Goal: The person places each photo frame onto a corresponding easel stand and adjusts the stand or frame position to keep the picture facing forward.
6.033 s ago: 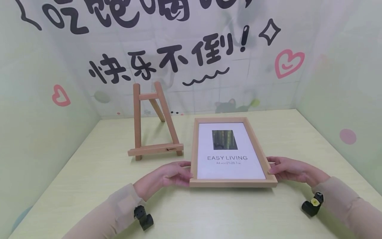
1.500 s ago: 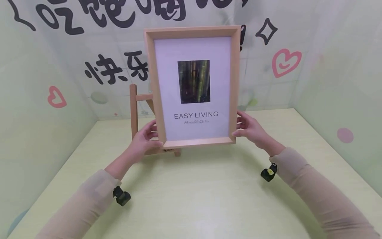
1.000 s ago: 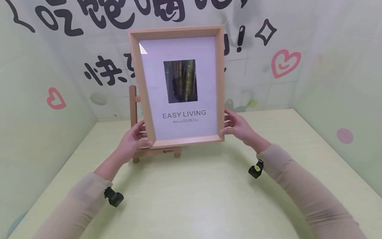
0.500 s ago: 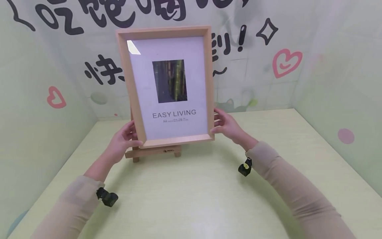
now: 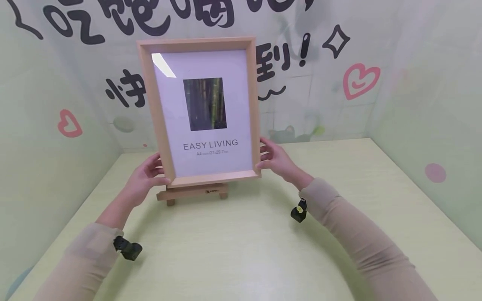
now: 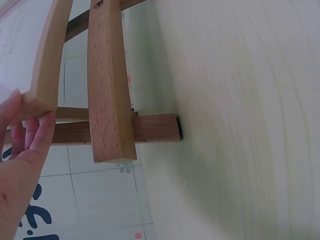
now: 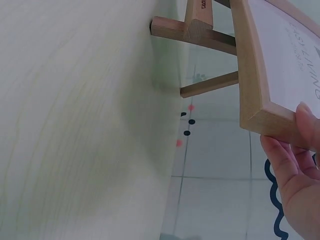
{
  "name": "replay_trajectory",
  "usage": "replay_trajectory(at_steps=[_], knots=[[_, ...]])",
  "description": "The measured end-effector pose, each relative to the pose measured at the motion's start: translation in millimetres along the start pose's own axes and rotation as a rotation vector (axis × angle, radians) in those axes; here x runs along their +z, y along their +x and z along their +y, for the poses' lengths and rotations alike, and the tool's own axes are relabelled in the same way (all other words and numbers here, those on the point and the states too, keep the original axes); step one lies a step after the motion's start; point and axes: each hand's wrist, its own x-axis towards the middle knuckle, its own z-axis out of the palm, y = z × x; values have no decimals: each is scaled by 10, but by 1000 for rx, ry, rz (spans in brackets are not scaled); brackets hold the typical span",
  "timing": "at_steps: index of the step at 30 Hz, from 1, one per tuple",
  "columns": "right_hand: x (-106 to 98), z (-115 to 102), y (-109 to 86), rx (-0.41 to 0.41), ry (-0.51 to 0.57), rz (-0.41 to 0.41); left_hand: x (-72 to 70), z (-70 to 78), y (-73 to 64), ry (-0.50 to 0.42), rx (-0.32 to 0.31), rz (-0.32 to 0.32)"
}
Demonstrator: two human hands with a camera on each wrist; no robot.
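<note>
Observed picture frame [image 5: 254,108] held raised in front of easel [image 5: 193,191], gap visible above ledge [image 6: 107,85]. Noted print [image 5: 237,96] inside, bearing bamboo photo [image 5: 205,104] and words "EASY LIVING". Found left hand [image 5: 143,179] pinching frame at lower left corner, right hand [image 5: 279,162] pinching opposite side near lower right corner. Recorded pale table [image 5: 241,251] beneath easel, lettered wall [image 5: 320,104] behind.

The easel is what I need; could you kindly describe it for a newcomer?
On the pale table, behind the picture frame, stands the easel. In the head view, its ledge shows below the frame. Unlike the paler, hand-held frame, it is reddish-brown and stands unheld.
</note>
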Motion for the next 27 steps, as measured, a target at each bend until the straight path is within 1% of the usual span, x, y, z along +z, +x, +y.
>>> replay_trajectory(at_steps=[7, 13, 18, 22, 27], knots=[[101, -2, 57, 23, -12, -3, -92, -28, -35, 17, -5, 5], [168, 11, 98, 13, 3, 1, -156, -47, -55, -7, -3, 1], [217, 13, 131, 11, -7, 6, -200, -54, -64, 7, 4, 6], [261, 23, 160, 16, -10, 6, -231, -84, -70, -6, 11, 11], [331, 45, 198, 25, -19, 10, -269, -130, -93, -48, 11, 19]])
